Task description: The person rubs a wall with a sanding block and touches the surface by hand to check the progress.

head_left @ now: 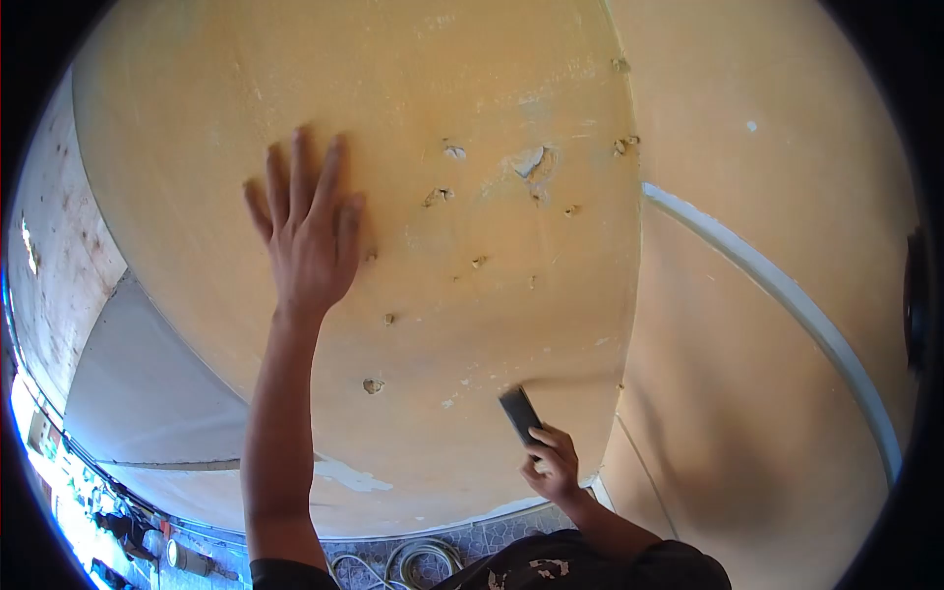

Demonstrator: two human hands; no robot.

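My left hand (313,246) lies flat against a yellowish painted wall (197,128), its fingers spread and nothing in it. Lower and to the right, my right hand (554,466) grips one end of a dark flat rectangular block (518,414), whose exact kind I cannot make out. The block's far end is at or close to the wall, where scattered pale specks show. Above it the surface has several small holes and a larger chipped patch (532,162) of bare white.
On the right a pale strip (787,290) runs along the adjoining wall. A coiled hose (423,562) lies on the patterned floor at the bottom. A grey panel (152,379) and a whitish bucket (187,558) are at the left.
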